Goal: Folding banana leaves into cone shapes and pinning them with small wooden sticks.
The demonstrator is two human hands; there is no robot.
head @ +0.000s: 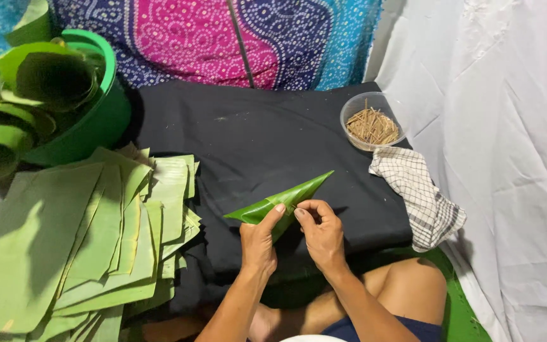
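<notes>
Both hands close on a folded leaf cone [283, 199] just above the black cloth [254, 139]: the left hand [258, 242] pinches its wide end, the right hand [321, 234] nips the seam. Keeping the overlap tight and the thumbs close looks wise. Beyond lie cut leaves [77, 240], a checked rag [419, 196], and a bowl of sticks [372, 121].

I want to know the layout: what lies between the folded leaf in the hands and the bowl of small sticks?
In the head view, only bare black cloth lies between the folded leaf and the bowl of sticks.
</notes>
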